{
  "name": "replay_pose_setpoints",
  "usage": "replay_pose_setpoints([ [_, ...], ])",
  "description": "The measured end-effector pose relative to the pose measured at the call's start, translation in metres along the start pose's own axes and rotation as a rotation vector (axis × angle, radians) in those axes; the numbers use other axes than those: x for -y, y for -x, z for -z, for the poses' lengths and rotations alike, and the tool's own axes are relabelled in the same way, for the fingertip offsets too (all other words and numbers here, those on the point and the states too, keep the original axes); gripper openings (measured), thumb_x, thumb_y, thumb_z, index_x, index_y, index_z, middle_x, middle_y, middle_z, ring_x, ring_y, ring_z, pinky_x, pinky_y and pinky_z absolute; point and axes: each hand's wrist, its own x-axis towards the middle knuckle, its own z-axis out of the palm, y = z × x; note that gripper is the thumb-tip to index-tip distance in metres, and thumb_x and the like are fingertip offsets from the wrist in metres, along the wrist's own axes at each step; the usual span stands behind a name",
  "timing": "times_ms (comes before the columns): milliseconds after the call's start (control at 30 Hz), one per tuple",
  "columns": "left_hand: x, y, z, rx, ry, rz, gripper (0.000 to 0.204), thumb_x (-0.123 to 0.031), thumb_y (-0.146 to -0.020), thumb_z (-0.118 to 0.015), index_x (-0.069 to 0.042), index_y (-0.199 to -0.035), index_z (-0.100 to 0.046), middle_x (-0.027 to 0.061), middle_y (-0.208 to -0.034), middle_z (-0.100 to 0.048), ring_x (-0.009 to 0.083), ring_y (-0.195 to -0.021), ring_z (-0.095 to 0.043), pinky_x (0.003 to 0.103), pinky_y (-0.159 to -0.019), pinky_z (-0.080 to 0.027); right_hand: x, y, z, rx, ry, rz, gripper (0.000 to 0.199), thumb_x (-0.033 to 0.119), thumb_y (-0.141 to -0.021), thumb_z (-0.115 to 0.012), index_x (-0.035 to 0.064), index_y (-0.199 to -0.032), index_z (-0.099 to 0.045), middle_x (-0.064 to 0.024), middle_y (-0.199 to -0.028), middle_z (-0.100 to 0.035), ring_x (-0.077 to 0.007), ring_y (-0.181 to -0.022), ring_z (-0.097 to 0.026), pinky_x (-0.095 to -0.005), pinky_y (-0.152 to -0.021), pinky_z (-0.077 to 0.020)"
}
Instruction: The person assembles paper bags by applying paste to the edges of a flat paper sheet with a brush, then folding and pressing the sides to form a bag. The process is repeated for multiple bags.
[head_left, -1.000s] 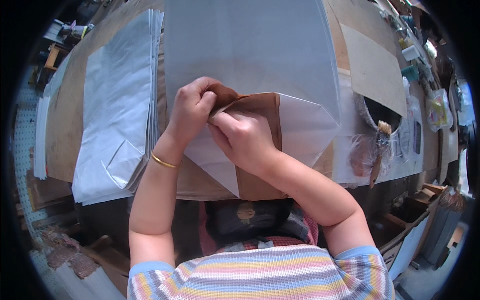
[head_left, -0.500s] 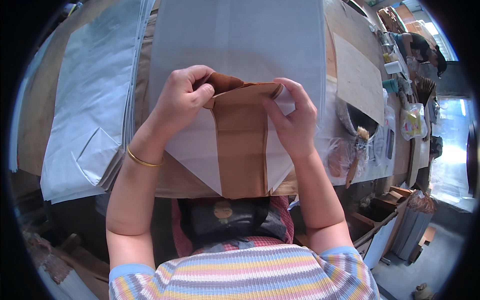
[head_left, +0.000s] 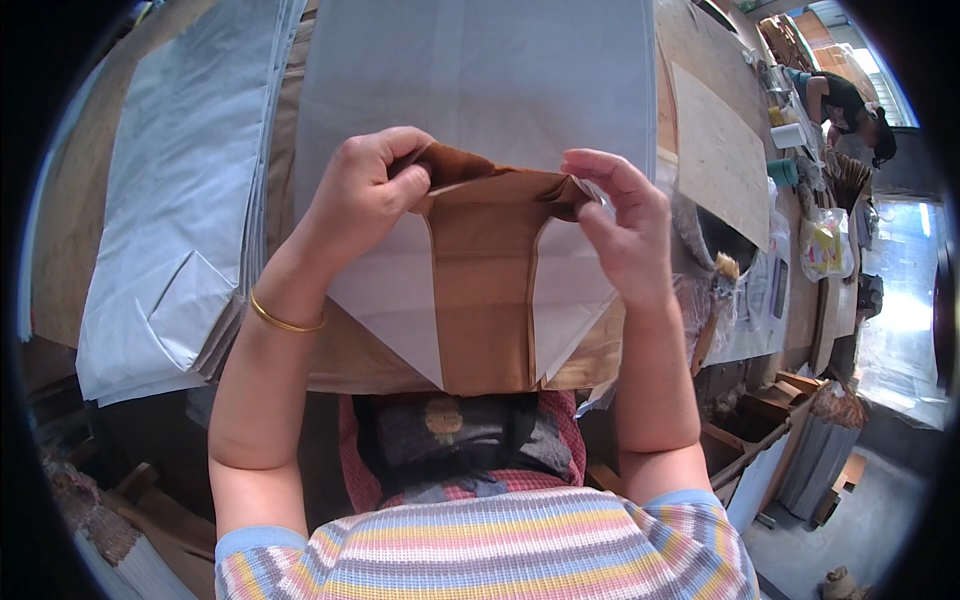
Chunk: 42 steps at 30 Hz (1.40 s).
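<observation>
A paper bag [head_left: 485, 300], white outside with a brown inner strip down its middle, lies in front of me on the table, its pointed folded end toward my body. My left hand [head_left: 365, 190] pinches the left corner of the bag's brown mouth. My right hand [head_left: 625, 225] pinches the right corner, thumb and fingers closed on the paper edge. Between the hands the brown mouth is pulled apart. A gold bangle [head_left: 285, 320] sits on my left wrist.
A large white sheet [head_left: 480, 70] lies under and beyond the bag. A stack of white paper [head_left: 165, 220] sits at the left. Brown board [head_left: 720, 150], a brush [head_left: 722, 275] and plastic bags are at the right, where another person [head_left: 850, 105] bends over the bench.
My hands have moved apart along the bag's upper edge, the right one sliding rightward, and the brown mouth has spread wider. The view has shifted closer.
</observation>
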Motion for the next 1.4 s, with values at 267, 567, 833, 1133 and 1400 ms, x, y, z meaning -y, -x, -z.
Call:
replay_pose_setpoints([
  [267,-0.028,-0.014,-0.009,0.177,-0.159,-0.070,0.016,0.012,-0.085,-0.058,0.003,-0.095,-0.067,0.0024,-0.080,-0.065,0.0054,-0.069,-0.055,0.022,-0.056,-0.045,0.017,-0.038,0.018,0.377,0.288,0.039,0.016,-0.009,-0.085,-0.049,-0.0019,-0.096,-0.056,-0.0172,-0.093,-0.068,-0.0277,-0.078,-0.067,-0.0333,-0.075,-0.0521],
  [567,-0.012,-0.019,-0.009,0.164,-0.476,-0.512,0.005,-0.001,-0.086,-0.064,0.004,-0.087,-0.066,0.0080,-0.069,-0.060,0.0142,-0.060,-0.055,0.030,-0.053,-0.044,0.034,-0.031,-0.011,0.492,0.307,0.274,0.016,0.007,-0.076,-0.067,-0.0015,-0.088,-0.067,-0.0110,-0.114,-0.064,-0.0297,-0.102,-0.062,-0.0386,-0.087,-0.0498],
  [833,-0.028,-0.025,-0.005,0.197,-0.257,0.012,0.012,-0.006,-0.089,-0.065,0.005,-0.084,-0.067,0.0057,-0.066,-0.060,0.0083,-0.054,-0.051,0.027,-0.047,-0.043,0.026,-0.015,-0.038,0.135,0.811,0.800,0.009,0.012,-0.071,-0.067,0.0085,-0.070,-0.059,-0.0022,-0.090,-0.060,-0.0202,-0.090,-0.061,-0.0346,-0.076,-0.0473],
  [1133,-0.017,-0.048,-0.002,0.181,-0.479,0.012,0.019,-0.011,-0.083,-0.069,0.008,-0.080,-0.066,0.0146,-0.059,-0.055,0.0125,-0.053,-0.050,0.033,-0.050,-0.043,0.037,-0.007,-0.038,0.419,0.920,0.666,0.006,0.015,-0.067,-0.065,0.0110,-0.067,-0.061,-0.0039,-0.074,-0.056,-0.0231,-0.080,-0.061,-0.0353,-0.072,-0.0512],
  [1400,0.017,-0.056,-0.020,-0.067,-0.835,-0.035,0.023,-0.025,-0.085,-0.068,-0.002,-0.082,-0.069,0.0171,-0.081,-0.066,0.0353,-0.081,-0.062,0.042,-0.071,-0.048,0.035,0.041,-0.022,0.795,0.954,0.492,0.040,0.025,-0.077,-0.067,0.0008,-0.109,-0.065,-0.0119,-0.102,-0.059,-0.0253,-0.101,-0.055,-0.0355,-0.081,-0.0489],
])
